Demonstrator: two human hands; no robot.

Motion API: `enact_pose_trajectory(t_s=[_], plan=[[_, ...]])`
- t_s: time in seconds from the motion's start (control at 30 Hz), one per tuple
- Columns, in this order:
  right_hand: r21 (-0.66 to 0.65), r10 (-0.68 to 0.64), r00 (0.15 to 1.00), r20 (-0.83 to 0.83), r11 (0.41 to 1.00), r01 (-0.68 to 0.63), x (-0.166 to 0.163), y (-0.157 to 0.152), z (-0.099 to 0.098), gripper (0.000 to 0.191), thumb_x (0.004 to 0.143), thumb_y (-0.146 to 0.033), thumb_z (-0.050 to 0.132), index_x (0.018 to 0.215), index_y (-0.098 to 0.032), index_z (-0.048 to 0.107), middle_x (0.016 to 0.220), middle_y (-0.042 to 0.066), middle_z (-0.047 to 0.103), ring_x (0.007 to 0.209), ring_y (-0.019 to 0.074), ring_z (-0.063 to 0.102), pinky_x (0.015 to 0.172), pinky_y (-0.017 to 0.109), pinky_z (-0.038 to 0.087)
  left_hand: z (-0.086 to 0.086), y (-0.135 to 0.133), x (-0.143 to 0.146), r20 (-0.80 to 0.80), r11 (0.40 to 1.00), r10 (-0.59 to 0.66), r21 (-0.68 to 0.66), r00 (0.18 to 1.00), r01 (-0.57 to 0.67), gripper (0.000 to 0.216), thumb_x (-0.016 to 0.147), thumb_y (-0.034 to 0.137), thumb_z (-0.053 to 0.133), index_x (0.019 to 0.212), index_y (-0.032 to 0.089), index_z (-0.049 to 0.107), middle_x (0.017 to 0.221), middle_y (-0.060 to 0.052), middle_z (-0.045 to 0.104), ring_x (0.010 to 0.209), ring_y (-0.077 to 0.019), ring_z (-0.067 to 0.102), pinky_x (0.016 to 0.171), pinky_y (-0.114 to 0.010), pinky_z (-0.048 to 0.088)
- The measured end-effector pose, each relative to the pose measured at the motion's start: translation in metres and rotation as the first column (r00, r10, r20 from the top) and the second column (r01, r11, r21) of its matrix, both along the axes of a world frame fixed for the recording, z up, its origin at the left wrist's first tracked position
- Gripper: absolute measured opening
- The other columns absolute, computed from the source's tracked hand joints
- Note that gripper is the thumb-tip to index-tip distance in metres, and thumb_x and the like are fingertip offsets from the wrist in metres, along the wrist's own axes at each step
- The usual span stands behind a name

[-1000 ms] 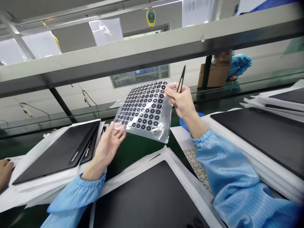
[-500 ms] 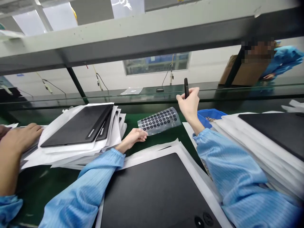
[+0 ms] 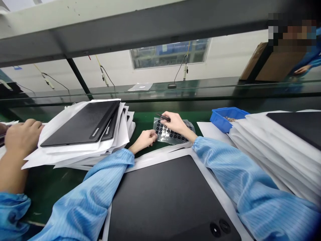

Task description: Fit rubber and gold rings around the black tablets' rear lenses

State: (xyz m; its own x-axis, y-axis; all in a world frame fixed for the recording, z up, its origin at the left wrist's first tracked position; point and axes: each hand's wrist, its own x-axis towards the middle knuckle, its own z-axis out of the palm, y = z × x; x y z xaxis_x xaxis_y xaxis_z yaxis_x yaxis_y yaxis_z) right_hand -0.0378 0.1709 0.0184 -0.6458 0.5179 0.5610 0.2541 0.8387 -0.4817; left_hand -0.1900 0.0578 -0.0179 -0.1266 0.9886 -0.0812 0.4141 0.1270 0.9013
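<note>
On the counter (image 3: 141,117), a clear sheet (image 3: 172,136) of black rings lies just beyond the near black panel (image 3: 163,194); the right hand (image 3: 175,122) pinches dark tweezers (image 3: 164,117) over the sheet, the left hand (image 3: 144,138) curls at its left edge, grip unclear.

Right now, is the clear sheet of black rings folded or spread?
Spread. The clear sheet shows rows of rings on both sides of the right hand, with no visible fold. Fully flat? Cannot tell; the hand covers part.
</note>
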Motion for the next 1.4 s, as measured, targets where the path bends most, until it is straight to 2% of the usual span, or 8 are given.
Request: enact_pose_trajectory(t_s=[0.1,0.2,0.33,0.43,0.6,0.8,1.1,1.4], plan=[[-0.035,-0.007,1.000,-0.008,0.999,0.007,0.005,0.002,0.003,0.011,0.077,-0.019,0.050,0.080,-0.015,0.060,0.081,0.005,0.064,0.072,0.0170,0.056,0.067,0.027,0.038,-0.005,0.002,-0.003,-0.030,0.989,0.090,0.122,0.995,-0.086,0.016,0.090,0.027,0.054,0.088,0.011,0.057,0.074,0.002,0.055,0.056,-0.0065,0.050,0.049,-0.018,0.044],[-0.081,0.071,0.996,0.056,0.995,-0.066,0.002,-0.001,-0.008,0.010,0.076,-0.022,0.054,0.075,-0.015,0.061,0.071,0.001,0.061,0.066,0.0140,0.054,0.063,0.024,0.036,-0.009,0.006,-0.006,-0.025,0.981,0.131,0.151,0.991,-0.126,0.019,0.091,0.028,0.053,0.086,0.011,0.057,0.072,0.002,0.055,0.055,-0.0066,0.051,0.050,-0.019,0.045],[-0.173,0.175,0.971,0.165,0.974,-0.146,-0.004,-0.002,-0.028,0.013,0.072,-0.027,0.063,0.076,-0.014,0.064,0.066,-0.001,0.059,0.060,0.0114,0.051,0.058,0.021,0.035,-0.012,0.009,-0.009,0.005,0.984,0.116,0.135,0.993,-0.116,0.021,0.091,0.029,0.053,0.084,0.010,0.057,0.071,0.002,0.056,0.055,-0.0069,0.053,0.052,-0.020,0.047],[-0.226,0.177,0.963,0.203,0.965,-0.130,-0.004,0.000,-0.035,0.016,0.071,-0.028,0.064,0.077,-0.013,0.064,0.066,-0.001,0.059,0.061,0.0112,0.052,0.059,0.021,0.035,-0.012,0.008,-0.009,0.033,0.992,0.067,0.109,0.997,-0.070,0.018,0.090,0.027,0.055,0.084,0.010,0.059,0.075,0.000,0.059,0.060,-0.0081,0.057,0.055,-0.022,0.049],[-0.291,0.155,0.967,0.202,0.952,-0.092,-0.003,-0.001,-0.031,0.013,0.070,-0.024,0.063,0.075,-0.012,0.065,0.067,0.001,0.060,0.063,0.0122,0.053,0.059,0.021,0.036,-0.014,0.007,-0.006,0.025,0.995,0.062,0.083,0.998,-0.064,0.019,0.090,0.027,0.056,0.082,0.010,0.058,0.071,0.001,0.059,0.055,-0.0068,0.055,0.050,-0.019,0.047],[-0.358,0.291,0.944,0.154,0.907,-0.221,-0.006,-0.007,-0.029,0.016,0.072,-0.023,0.061,0.084,-0.014,0.068,0.075,0.000,0.065,0.068,0.0118,0.057,0.061,0.019,0.039,-0.016,0.007,-0.005,-0.010,0.994,0.061,0.096,0.998,-0.060,0.020,0.091,0.029,0.054,0.087,0.010,0.059,0.074,0.000,0.059,0.058,-0.0075,0.056,0.052,-0.020,0.048],[-0.335,0.258,0.960,0.112,0.919,-0.208,-0.005,-0.011,-0.025,0.022,0.071,-0.033,0.064,0.078,-0.013,0.070,0.068,0.001,0.066,0.065,0.0134,0.058,0.059,0.020,0.038,-0.012,0.005,-0.001,-0.076,0.996,-0.007,0.084,0.997,0.014,0.019,0.091,0.029,0.054,0.088,0.010,0.058,0.073,0.001,0.058,0.056,-0.0072,0.054,0.051,-0.020,0.046],[-0.348,0.274,0.959,0.076,0.908,-0.232,-0.005,-0.009,-0.026,0.017,0.072,-0.025,0.059,0.068,-0.012,0.070,0.062,0.001,0.064,0.066,0.0132,0.058,0.062,0.020,0.037,-0.008,0.002,0.002,-0.125,0.996,-0.030,0.078,0.992,0.040,0.022,0.090,0.031,0.054,0.084,0.011,0.059,0.068,0.002,0.056,0.053,-0.0065,0.051,0.048,-0.018,0.043]])
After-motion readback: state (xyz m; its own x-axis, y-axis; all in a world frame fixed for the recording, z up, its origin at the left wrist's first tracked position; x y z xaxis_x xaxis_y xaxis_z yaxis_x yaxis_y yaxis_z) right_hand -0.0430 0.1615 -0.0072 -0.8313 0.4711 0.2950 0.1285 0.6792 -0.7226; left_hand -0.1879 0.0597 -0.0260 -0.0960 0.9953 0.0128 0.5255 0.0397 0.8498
